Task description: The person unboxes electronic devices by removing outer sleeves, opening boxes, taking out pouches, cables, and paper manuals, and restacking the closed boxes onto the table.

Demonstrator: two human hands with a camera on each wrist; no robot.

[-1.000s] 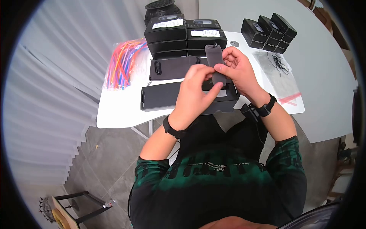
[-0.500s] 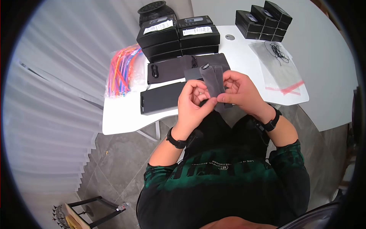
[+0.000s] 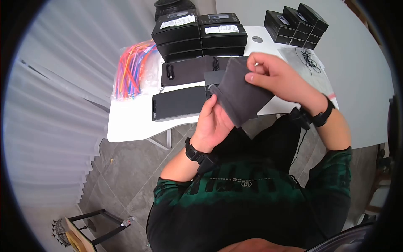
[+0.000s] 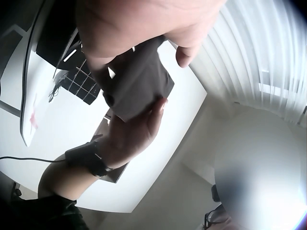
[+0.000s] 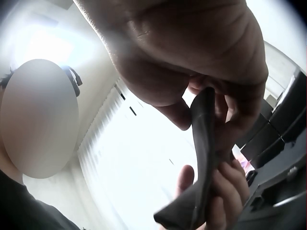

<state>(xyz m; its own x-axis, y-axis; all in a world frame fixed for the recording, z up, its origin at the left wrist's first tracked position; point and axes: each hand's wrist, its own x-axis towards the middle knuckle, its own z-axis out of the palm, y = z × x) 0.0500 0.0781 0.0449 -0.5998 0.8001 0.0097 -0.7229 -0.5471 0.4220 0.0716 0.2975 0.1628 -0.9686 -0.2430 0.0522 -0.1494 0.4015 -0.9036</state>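
Note:
A dark grey cloth pouch (image 3: 247, 92) is spread between both hands above the table's front edge, its left side folded or rolled over. My right hand (image 3: 275, 77) pinches its upper right part between thumb and fingers. Under the lower left side is my left hand (image 3: 213, 126), its thumb on the folded edge. In the right wrist view the left fingers (image 5: 228, 187) lie along one side of the pouch (image 5: 204, 139), with the thumb on the other. A long black box (image 3: 178, 104) lies beyond the left hand.
Behind it lie flat grey cloth pieces (image 3: 189, 71) with a coiled black cable (image 3: 170, 71). Stacked black boxes (image 3: 176, 38) stand at the back, smaller ones (image 3: 296, 27) at right. Coloured strips in a plastic bag (image 3: 134, 69) lie left; black cords (image 3: 308, 61) lie right.
The pouch has gone from a narrow folded bundle to a wider spread sheet. My right hand moved up and right with its edge; the left turned palm up beneath it.

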